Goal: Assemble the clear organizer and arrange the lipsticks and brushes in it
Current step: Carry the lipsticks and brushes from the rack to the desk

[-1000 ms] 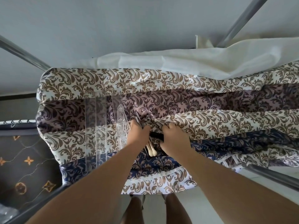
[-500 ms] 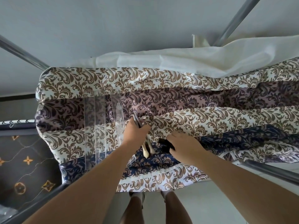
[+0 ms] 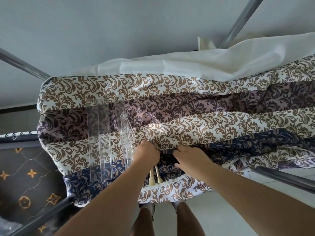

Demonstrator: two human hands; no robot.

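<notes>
Both hands work close to the near edge of a bed covered with a patterned bedspread. The left hand grips the brushes, fingers curled round them, their cream handle ends sticking out toward the bed's near edge. The right hand lies just beside it over a dark item; its fingers bend down onto it, but whether they pinch it I cannot tell, and the item is too hidden to name. The clear organizer panels lie flat on the bedspread just left of the left hand, a moulded clear piece at their right side touching that hand's edge. To the right the bedspread lies open up to a white sheet along the far side. Grey metal poles cross the corners, a grey wall stands behind, and a dark mattress with orange motifs sits at left. No writing is readable.
</notes>
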